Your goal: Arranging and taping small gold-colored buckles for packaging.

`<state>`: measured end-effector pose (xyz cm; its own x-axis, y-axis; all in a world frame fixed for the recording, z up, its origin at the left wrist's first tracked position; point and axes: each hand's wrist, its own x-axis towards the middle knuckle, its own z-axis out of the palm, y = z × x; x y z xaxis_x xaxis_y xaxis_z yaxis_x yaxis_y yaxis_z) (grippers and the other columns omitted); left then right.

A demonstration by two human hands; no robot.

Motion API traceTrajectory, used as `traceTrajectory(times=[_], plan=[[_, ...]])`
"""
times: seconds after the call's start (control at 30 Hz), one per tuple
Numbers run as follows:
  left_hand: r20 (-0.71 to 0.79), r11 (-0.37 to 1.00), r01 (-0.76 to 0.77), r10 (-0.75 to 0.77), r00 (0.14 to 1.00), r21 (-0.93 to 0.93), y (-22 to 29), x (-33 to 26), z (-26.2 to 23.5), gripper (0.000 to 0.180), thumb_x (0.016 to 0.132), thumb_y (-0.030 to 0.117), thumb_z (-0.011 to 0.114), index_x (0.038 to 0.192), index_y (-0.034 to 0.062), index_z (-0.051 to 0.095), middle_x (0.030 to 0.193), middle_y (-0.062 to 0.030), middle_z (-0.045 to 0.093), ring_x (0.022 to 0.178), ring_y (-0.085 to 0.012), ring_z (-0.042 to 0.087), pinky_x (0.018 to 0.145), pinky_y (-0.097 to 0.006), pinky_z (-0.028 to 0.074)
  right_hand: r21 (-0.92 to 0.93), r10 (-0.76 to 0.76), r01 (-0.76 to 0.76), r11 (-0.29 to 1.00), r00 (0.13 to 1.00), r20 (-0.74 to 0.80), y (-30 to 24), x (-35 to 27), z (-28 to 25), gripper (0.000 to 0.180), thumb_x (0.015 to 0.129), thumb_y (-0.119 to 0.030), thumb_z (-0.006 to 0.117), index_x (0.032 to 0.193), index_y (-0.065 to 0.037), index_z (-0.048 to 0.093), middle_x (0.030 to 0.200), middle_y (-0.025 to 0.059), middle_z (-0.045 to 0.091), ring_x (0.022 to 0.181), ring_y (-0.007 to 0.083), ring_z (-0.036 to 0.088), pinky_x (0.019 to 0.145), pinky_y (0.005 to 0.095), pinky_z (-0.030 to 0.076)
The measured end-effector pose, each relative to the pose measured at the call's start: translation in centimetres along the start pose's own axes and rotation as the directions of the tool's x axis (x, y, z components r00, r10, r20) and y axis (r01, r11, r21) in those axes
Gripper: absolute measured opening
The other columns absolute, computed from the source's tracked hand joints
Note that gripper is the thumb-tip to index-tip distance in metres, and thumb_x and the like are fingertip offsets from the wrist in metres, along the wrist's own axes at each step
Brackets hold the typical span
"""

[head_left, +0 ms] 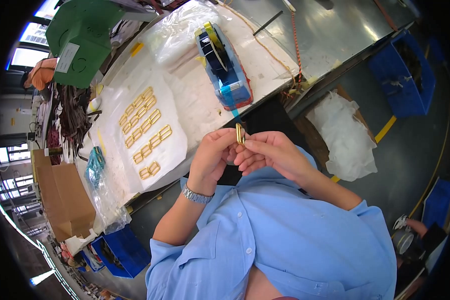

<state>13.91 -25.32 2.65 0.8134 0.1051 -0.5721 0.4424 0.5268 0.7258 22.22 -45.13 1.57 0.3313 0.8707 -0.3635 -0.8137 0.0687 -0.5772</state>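
Between my two hands, in front of my chest, is a shiny gold metal buckle (pixel 238 133). My left hand (pixel 216 154), with a metal watch on its wrist, is closed on one side of it by thumb and fingertips. My right hand (pixel 277 154) pinches its other side, the remaining fingers curled below. On the table, to the left, several gold slide buckles (pixel 147 147) lie in rows on white paper (pixel 174 159). A blue tape dispenser (pixel 227 75) with a tape roll stands beyond my hands, and a strip of blue tape hangs from its near end.
Clear plastic wrapping (pixel 177 30) lies at the table's far side. A green machine housing (pixel 85 45) rises at the far left. A cardboard box (pixel 65 192) and a blue bin (pixel 120 252) are left of me; another blue bin (pixel 405 75) and white plastic sheeting (pixel 345 135) are at right.
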Motion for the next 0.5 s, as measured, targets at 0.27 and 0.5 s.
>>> traceTrajectory(times=[0.27, 0.5], plan=[[0.017, 0.977, 0.185, -0.185, 0.983, -0.106, 1.4, 0.5, -0.1, 0.019, 0.106, 0.017, 0.064, 0.102, 0.0012, 0.073, 0.074, 0.0044, 0.056, 0.062, -0.0063, 0.048, 0.055, -0.025, 0.038, -0.692, -0.498, 0.425, 0.583, 0.860, 0.109, -1.7, 1.6, 0.1, 0.050, 0.100, -0.015, 0.080, 0.142, 0.006, 0.064, 0.117, 0.0121, 0.078, 0.109, 0.0164, 0.075, 0.102, 0.0319, 0.059], [0.034, 0.913, 0.244, -0.247, 0.968, -0.326, 1.3, 1.1, 0.2, 0.019, 0.108, 0.019, 0.064, 0.094, 0.0064, 0.068, 0.077, 0.0047, 0.058, 0.061, -0.0061, 0.047, 0.054, -0.023, 0.037, -0.509, -0.419, 0.379, 0.773, 0.907, 0.039, -1.1, 3.0, 0.3, 0.045, 0.101, -0.008, 0.078, 0.142, 0.007, 0.065, 0.128, 0.0104, 0.077, 0.114, 0.0143, 0.073, 0.103, 0.0306, 0.058]])
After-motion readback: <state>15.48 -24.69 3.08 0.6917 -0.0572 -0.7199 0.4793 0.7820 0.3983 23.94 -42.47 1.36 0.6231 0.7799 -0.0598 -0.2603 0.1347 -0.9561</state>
